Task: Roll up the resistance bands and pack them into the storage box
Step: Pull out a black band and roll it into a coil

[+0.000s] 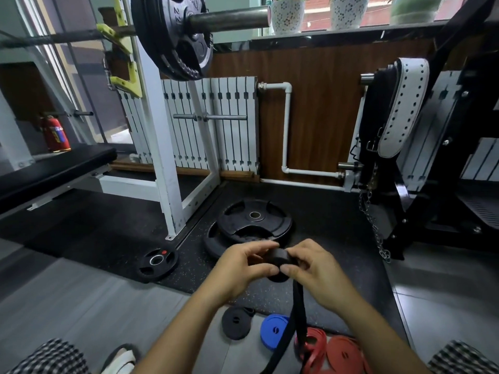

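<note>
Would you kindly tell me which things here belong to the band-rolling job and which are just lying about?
Job: half-rolled black band, held in left hand and right hand; black roll, blue roll, red rolls.
Lying about: weight plates, barbell, lifting belt, fire extinguisher.

Gym: barbell rack [162, 136], weight plates [253, 220]

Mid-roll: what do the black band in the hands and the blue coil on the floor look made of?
Black flat band: apparently matte rubber or latex; it winds tightly and its tail hangs limp. Blue rolled band: likely the same, matte, with thin layered edges.
</note>
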`<state>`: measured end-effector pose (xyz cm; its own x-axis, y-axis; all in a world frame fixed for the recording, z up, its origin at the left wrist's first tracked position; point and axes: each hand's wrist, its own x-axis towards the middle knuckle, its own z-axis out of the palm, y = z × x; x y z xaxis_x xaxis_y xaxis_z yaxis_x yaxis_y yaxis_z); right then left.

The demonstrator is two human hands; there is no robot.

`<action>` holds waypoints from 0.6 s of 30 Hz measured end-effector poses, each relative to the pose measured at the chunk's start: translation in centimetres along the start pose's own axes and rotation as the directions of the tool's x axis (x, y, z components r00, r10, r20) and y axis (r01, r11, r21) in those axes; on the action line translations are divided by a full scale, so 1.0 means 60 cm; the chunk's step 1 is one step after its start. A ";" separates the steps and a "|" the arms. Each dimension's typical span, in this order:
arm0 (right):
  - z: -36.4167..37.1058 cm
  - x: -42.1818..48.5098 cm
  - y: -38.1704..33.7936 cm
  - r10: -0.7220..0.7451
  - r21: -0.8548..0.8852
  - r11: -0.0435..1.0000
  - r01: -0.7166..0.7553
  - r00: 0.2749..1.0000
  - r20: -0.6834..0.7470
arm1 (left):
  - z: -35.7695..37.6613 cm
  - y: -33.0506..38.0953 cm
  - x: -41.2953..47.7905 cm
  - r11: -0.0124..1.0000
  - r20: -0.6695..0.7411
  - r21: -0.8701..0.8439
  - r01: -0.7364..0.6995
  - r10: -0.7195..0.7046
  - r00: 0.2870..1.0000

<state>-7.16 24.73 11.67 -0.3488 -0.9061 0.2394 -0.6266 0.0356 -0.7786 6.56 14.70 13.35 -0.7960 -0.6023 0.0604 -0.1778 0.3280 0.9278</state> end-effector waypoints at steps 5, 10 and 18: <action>-0.009 0.001 -0.016 0.023 0.240 0.971 -0.005 0.997 -0.071 | -0.004 0.027 0.000 0.975 -0.098 -0.216 -0.049 0.028 0.995; -0.002 -0.005 -0.035 0.141 0.650 0.760 -0.028 0.982 -0.122 | 0.032 0.012 -0.003 0.673 -0.113 -0.739 0.006 -0.134 0.985; -0.002 -0.005 -0.016 0.127 0.498 0.865 -0.063 0.987 -0.096 | 0.031 -0.015 -0.002 0.733 -0.074 -0.677 0.071 -0.164 0.984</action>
<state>-6.54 25.02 12.41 -0.4911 -0.8494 0.1933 -0.1729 -0.1224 -0.9773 5.75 15.84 11.83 -0.7109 -0.7002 -0.0658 0.2043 -0.2952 0.9333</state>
